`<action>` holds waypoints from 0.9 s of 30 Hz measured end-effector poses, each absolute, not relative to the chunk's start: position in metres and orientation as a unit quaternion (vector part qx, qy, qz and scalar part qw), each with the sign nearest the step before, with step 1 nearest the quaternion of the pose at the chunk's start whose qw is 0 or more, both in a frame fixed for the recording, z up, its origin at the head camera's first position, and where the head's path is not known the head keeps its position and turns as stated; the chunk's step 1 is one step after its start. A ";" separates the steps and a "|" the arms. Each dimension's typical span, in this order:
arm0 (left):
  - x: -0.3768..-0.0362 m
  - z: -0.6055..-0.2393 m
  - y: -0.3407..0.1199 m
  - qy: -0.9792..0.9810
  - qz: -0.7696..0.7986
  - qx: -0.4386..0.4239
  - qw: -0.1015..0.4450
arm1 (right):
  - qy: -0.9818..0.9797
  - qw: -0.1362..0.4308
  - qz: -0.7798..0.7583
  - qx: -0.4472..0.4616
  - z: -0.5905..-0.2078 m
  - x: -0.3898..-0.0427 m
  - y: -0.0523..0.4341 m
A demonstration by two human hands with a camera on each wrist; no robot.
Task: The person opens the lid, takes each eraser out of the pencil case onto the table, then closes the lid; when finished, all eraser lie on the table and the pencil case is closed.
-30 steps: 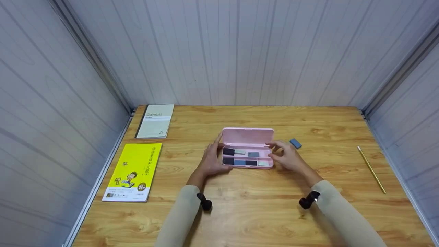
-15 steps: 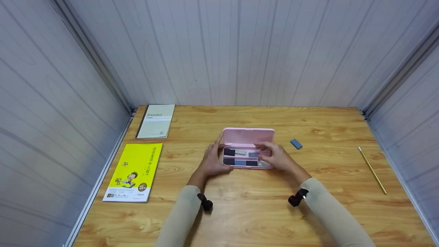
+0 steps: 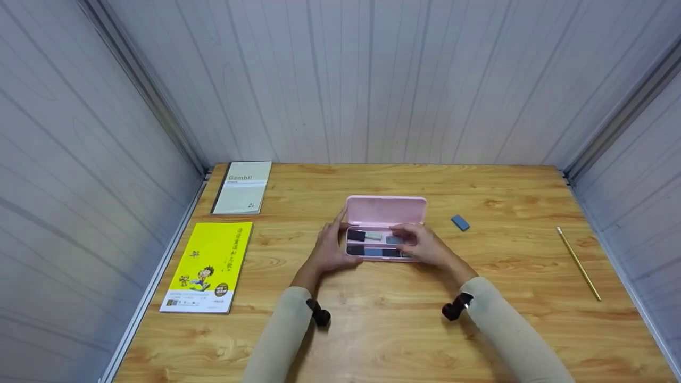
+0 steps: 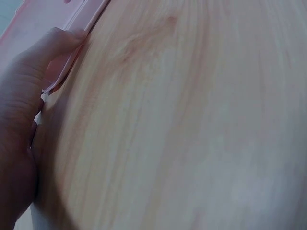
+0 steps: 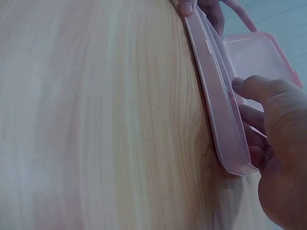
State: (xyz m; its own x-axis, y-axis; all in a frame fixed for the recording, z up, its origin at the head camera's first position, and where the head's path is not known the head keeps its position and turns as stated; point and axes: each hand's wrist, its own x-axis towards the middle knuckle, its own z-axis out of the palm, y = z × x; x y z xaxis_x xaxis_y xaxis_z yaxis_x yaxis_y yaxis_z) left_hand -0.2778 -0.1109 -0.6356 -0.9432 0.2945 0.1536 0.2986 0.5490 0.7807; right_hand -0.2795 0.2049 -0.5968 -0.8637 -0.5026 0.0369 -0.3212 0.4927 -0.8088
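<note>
A pink pencil case (image 3: 387, 210) lies on the wooden table with its lid up. My left hand (image 3: 329, 250) grips its left end, thumb along the front edge; in the left wrist view the thumb (image 4: 57, 42) presses the rim. My right hand (image 3: 425, 247) reaches over the case's right part, thumb and fingers apart on either side of a grey-blue eraser (image 3: 393, 240) in the back compartment. In the right wrist view the right thumb (image 5: 252, 87) is above the tray and the other fingers dip behind its wall. Dark and light blocks (image 3: 372, 251) fill the front compartment.
A blue eraser (image 3: 460, 223) lies right of the case, and a gold pencil (image 3: 579, 264) farther right. At the left are a yellow book (image 3: 213, 260) and a pale notebook (image 3: 243, 189). Panelled walls (image 3: 367, 80) enclose the table's back and sides.
My right hand has moved left from the case's right end to over the grey-blue eraser inside. My left hand has stayed on the case's left end.
</note>
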 end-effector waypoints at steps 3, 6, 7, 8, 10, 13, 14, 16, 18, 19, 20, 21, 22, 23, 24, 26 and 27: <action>-0.277 -0.634 -0.111 -0.882 -0.443 -0.164 -0.001 | 0.858 0.104 -0.442 -0.242 -0.598 -0.280 0.204; -0.276 -0.633 -0.111 -0.882 -0.443 -0.162 -0.002 | 0.852 0.088 -0.446 -0.262 -0.605 -0.282 0.206; -0.275 -0.632 -0.111 -0.882 -0.443 -0.163 -0.001 | 0.851 0.079 -0.444 -0.269 -0.606 -0.282 0.207; -0.275 -0.632 -0.111 -0.882 -0.442 -0.163 0.000 | 0.851 0.071 -0.441 -0.276 -0.607 -0.282 0.207; -0.275 -0.632 -0.110 -0.881 -0.442 -0.165 0.001 | 0.854 0.058 -0.434 -0.282 -0.609 -0.283 0.207; -0.275 -0.632 -0.110 -0.882 -0.441 -0.166 0.003 | 0.863 0.064 -0.419 -0.273 -0.603 -0.280 0.204; -0.275 -0.632 -0.110 -0.882 -0.442 -0.166 0.003 | 0.867 0.071 -0.414 -0.268 -0.602 -0.280 0.203; -0.275 -0.632 -0.110 -0.881 -0.443 -0.166 0.005 | 0.873 0.084 -0.403 -0.263 -0.599 -0.280 0.202; -0.275 -0.632 -0.110 -0.880 -0.445 -0.167 0.006 | 0.877 0.097 -0.395 -0.256 -0.595 -0.279 0.202; -0.275 -0.632 -0.110 -0.879 -0.446 -0.167 0.005 | 0.880 0.101 -0.390 -0.252 -0.594 -0.278 0.201; -0.275 -0.632 -0.110 -0.879 -0.447 -0.167 0.005 | 0.882 0.103 -0.386 -0.251 -0.594 -0.278 0.201; -0.275 -0.632 -0.110 -0.879 -0.447 -0.167 0.004 | 0.883 0.106 -0.383 -0.248 -0.593 -0.277 0.201; -0.275 -0.632 -0.109 -0.878 -0.448 -0.167 0.004 | 0.886 0.109 -0.380 -0.243 -0.592 -0.276 0.200; -0.275 -0.632 -0.109 -0.879 -0.447 -0.167 0.002 | 0.887 0.111 -0.378 -0.239 -0.592 -0.276 0.200; -0.275 -0.632 -0.109 -0.879 -0.447 -0.167 0.001 | 0.890 0.110 -0.375 -0.236 -0.592 -0.276 0.200; -0.275 -0.632 -0.109 -0.880 -0.446 -0.167 0.000 | 0.891 0.107 -0.375 -0.232 -0.593 -0.276 0.199; -0.275 -0.632 -0.109 -0.880 -0.445 -0.167 0.000 | 0.891 0.104 -0.377 -0.231 -0.594 -0.276 0.199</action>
